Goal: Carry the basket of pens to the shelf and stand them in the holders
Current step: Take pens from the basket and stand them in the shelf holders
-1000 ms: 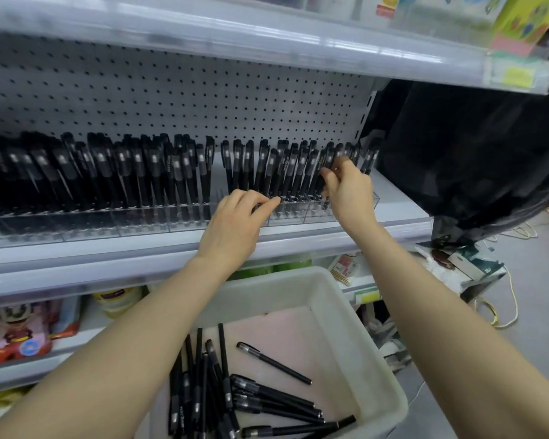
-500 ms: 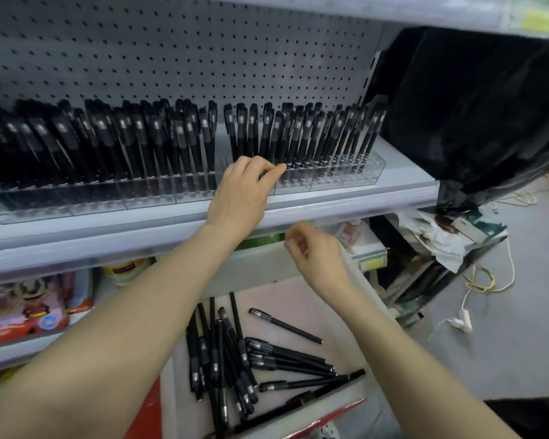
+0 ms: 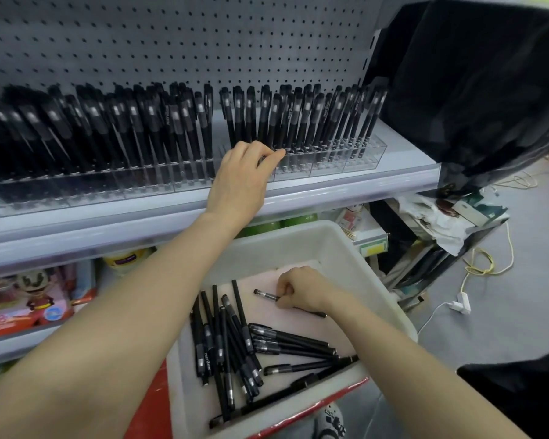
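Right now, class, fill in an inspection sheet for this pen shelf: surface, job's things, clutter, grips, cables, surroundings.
Surface: grey shelf carrying clear holders.
Job's things: standing pens in rows; loose pens lie in the white basket.
Clutter: papers piled on a rack at right.
Grips: left hand rests on the holders; right hand pinches one pen in the basket.
Cables: yellow cable and white cable on the floor.
Surroundings: pegboard behind, black sheet at right, toy boxes below.
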